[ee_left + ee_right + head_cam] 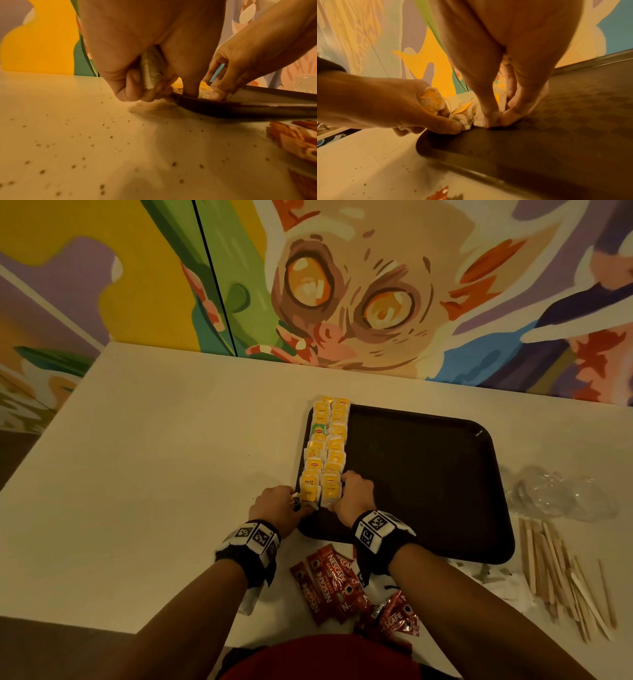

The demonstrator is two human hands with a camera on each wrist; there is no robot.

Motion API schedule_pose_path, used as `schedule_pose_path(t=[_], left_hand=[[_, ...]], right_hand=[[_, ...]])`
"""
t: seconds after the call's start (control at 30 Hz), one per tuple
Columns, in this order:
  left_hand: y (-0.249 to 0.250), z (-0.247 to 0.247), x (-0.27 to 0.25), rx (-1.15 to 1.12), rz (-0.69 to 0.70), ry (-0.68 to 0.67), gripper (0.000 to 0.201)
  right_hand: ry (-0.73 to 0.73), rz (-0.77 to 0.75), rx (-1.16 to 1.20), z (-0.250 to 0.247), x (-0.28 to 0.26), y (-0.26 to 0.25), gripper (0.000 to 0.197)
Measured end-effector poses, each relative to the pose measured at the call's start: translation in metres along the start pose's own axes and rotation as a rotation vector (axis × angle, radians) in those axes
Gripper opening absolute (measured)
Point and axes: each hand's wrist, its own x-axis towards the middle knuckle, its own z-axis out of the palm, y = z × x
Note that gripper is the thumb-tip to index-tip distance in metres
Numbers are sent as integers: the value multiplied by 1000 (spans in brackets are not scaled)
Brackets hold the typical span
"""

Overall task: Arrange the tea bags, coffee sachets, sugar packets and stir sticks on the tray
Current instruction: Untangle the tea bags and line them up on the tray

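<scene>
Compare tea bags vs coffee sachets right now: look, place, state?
The tea bags are yellow and white squares; the coffee sachets are long red sticks. The tea bags stand in two neat rows along the left edge of the tray; the coffee sachets lie in a loose heap on the table, off the tray. The left hand and right hand grip tea bags; neither touches the sachets. Both are single-serve packets.

I see a dark matt tray (pixel 428 474) with checkered texture, paper tea bags (pixel 325 446), glossy red coffee sachets (pixel 329 580), wooden stir sticks (pixel 561 573), a smooth speckled desk (pixel 164 460).
</scene>
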Motion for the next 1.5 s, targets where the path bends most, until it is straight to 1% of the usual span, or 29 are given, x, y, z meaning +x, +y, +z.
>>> schedule_pose_path(t=[0.2,0.3,0.37,0.43,0.5,0.57,0.6,0.67,0.73,0.8,0.87,0.93,1.0,1.13,1.17,1.3,1.4,1.43,1.5], left_hand=[[3,-1,1,-29,-28,0,44],[1,-5,1,-94,-34,-6,46],[-3,-12,1,-168,-22,19,49],[-9,-21,-1,-271,7,68,50],[-15,-30,-5,-408,25,106,50],[-17,-38,-10,-553,40,87,47],[-16,-42,-13,-602,63,58,46],[-11,-48,-19,-639,123,-3,45],[-6,-53,-26,-686,192,-61,45],[-4,-56,-32,-691,284,-100,47],[-5,-57,-36,-636,352,-114,46],[-4,-59,-42,-623,357,-125,41],[-3,-60,-45,-673,336,-145,33],[-9,-62,-50,-720,277,-184,11],[-12,-62,-50,-714,266,-187,10],[-14,-66,-54,-707,246,-197,21],[-16,-68,-54,-786,192,-231,22],[-17,-69,-53,-802,175,-221,21],[-18,-71,-52,-802,150,-150,19]], right_hand=[[-7,-25,9,-3,0,1,52],[-21,-36,5,-2,-1,3,65],[-31,-47,13,-5,-4,6,74],[-11,-80,10,-9,-7,10,76],[50,-132,22,-12,-12,10,68],[115,-225,69,-14,-16,5,47],[118,-282,121,-15,-18,1,36],[50,-390,266,-17,-25,-10,22],[-36,-492,356,-19,-36,-23,19],[-92,-574,359,-19,-43,-33,19],[-133,-610,324,-18,-45,-39,17],[-147,-613,301,-16,-46,-40,14],[-145,-598,309,-15,-47,-39,13],[-93,-540,360,-16,-47,-33,14],[-84,-522,383,-17,-46,-31,14],[-48,-494,433,-20,-43,-28,13],[-7,-484,464,-23,-42,-28,14],[-1,-475,466,-24,-42,-28,15],[-4,-463,463,-28,-43,-28,16]])
